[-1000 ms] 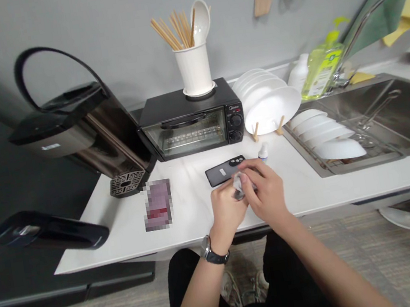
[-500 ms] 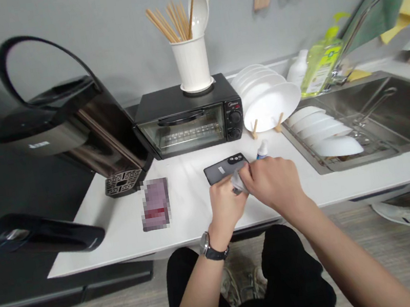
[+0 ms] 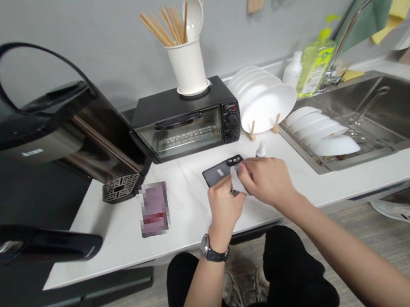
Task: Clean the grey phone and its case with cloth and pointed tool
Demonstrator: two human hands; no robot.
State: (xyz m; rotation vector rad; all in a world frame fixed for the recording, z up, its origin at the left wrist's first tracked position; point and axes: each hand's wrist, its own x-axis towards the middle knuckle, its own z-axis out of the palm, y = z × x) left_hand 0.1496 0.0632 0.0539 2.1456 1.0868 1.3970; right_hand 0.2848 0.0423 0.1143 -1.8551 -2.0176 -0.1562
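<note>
Close together over the counter, both my hands are closed at a small pale grey wiping cloth point(image 3: 236, 179). My right hand point(image 3: 269, 177) pinches the cloth from the right. My left hand point(image 3: 225, 203), with a watch point(image 3: 214, 248) on its wrist, has its fingers curled at the cloth's left side. A small dark edge shows between the hands, but what it belongs to is hidden. Just behind them a dark grey phone point(image 3: 214, 174) lies with its camera side up. A small bottle with a white cap point(image 3: 261, 149) stands behind my right hand, mostly covered by it.
A blurred-out purple flat object point(image 3: 155, 208) lies on the white counter point(image 3: 188, 223) at left. Behind are a black drinks machine point(image 3: 89, 135), a toaster oven point(image 3: 190, 135) bearing a utensil holder point(image 3: 188, 65), and racked plates point(image 3: 270, 107). At right, bowls point(image 3: 334, 146) sit in the sink point(image 3: 400, 135).
My hands have shifted slightly against each other, and more of the pale cloth shows between them. The whole view has shifted a little.
</note>
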